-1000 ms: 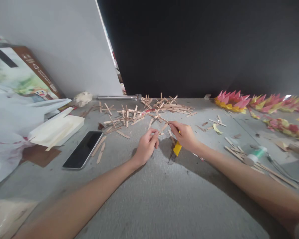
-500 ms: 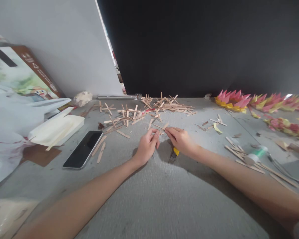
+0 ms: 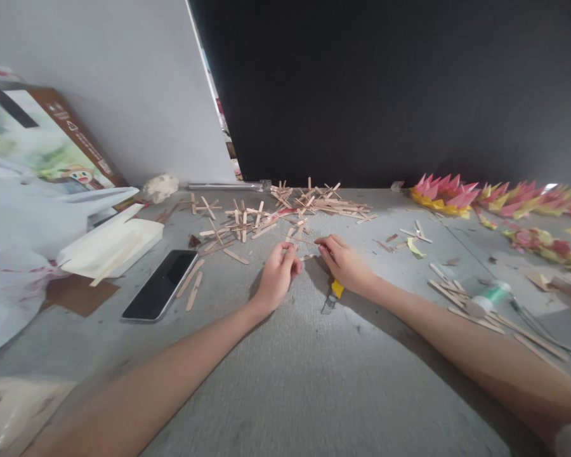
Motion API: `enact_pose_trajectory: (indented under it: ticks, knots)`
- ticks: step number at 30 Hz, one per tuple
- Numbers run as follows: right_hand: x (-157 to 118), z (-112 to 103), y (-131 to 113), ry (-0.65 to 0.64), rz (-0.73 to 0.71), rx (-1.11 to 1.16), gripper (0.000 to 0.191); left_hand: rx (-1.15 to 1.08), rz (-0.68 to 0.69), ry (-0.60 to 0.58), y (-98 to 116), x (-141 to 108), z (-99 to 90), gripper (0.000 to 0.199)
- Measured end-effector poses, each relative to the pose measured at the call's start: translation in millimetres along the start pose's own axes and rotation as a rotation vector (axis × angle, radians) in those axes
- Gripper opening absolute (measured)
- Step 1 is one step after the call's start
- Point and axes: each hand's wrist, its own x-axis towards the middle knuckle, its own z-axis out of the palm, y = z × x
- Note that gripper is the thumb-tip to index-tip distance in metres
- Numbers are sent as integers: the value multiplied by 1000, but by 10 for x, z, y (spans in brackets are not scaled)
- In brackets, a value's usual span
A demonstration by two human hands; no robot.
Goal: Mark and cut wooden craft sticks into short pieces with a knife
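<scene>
My right hand (image 3: pixel 346 261) pinches a thin wooden craft stick (image 3: pixel 302 240), seen almost edge-on and pointing left toward my other hand. My left hand (image 3: pixel 276 274) is closed, thumb against fingers, on what looks like another craft stick; only a short bit shows at its fingertips. A small gap separates the two hands. Under the right palm lies a yellow utility knife (image 3: pixel 336 289), its front end toward me and its rest hidden by the hand. One loose stick (image 3: pixel 307 257) lies on the grey table (image 3: pixel 285 374) between the hands.
Beyond the hands is a pile of craft sticks (image 3: pixel 337 204), some joined into crosses. A phone (image 3: pixel 160 285) and white tray (image 3: pixel 137 244) stand left. To the right are a green-white roll (image 3: pixel 490 298), more sticks (image 3: pixel 447 292) and pink paper flowers (image 3: pixel 445 193). A black panel (image 3: pixel 385 89) rises behind.
My hands have drawn slightly apart. The right hand's stick now shows longer and points left, while the left hand has turned a little and shifted left.
</scene>
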Motion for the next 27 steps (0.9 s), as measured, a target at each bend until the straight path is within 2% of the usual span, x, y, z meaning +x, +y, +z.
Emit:
enact_pose_trajectory:
  ticks: [4,7,10,13,20,23,27]
  knots:
    - [39,27,2,-131,-120,-139,36,-43,-7,109,-36,45,-21,31]
    - [42,29,1,-209,-158,-188,31,-52,-2,204,-66,68,-38,30]
    - [42,47,34,-198,-143,-142,20,-40,4,246,-93,80,-47,32]
    - [49,73,68,-176,-95,-82,12,-39,-2,235,-101,82,-49,35]
    - [28,51,-13,-197,-90,-109,17,-83,-11,234,-88,81,-43,33]
    - [8,32,-51,-200,3,-127,16,-109,-2,250,-115,96,-46,31]
    - [-1,39,4,-130,127,-67,17,-69,0,292,-163,116,-59,28]
